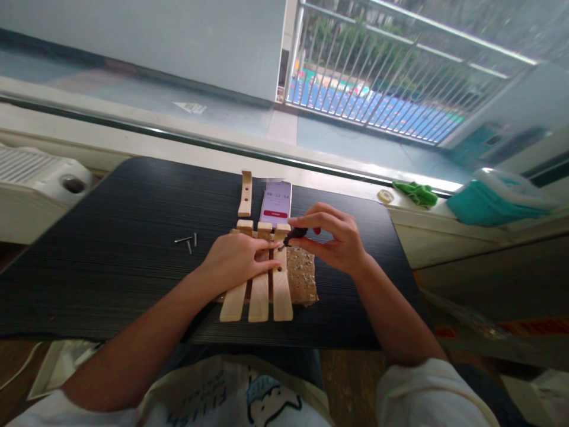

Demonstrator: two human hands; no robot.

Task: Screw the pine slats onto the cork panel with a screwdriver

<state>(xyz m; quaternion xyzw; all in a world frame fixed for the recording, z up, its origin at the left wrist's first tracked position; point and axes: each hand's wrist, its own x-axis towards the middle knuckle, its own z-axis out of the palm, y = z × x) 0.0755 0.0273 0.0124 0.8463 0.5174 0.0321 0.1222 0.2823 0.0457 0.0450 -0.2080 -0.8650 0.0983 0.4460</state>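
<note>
A: Counts?
B: Four wooden pieces (283, 299): three in a row under the left grip (231, 258), one loose piece (245, 198) beyond it. Three screws (195, 239), near, off that grip's left. One black-handled tool (295, 235). One phone (276, 204), just beyond and left of the right grip (340, 237), digits and a red button on screen.
A: Grip state?
B: Right: fingertips pinched on the tool, tip down at the row's rightmost piece, farther out than its visible hole. Bit of metal there, too small to identify. Left: fingers spread, lying across the row.
A: Surface?
B: Black tabletop (133, 237), fine lines. Brown bumpy pad (302, 279) under the row, sticking out toward the right grip's near side.
A: Room?
B: Beyond and right of the right grip: one tape roll (385, 196), one green cloth (416, 194), one teal tub (482, 201). White radiator (35, 172) far left of the left grip. Window ahead, metal railing (367, 123) outside.
</note>
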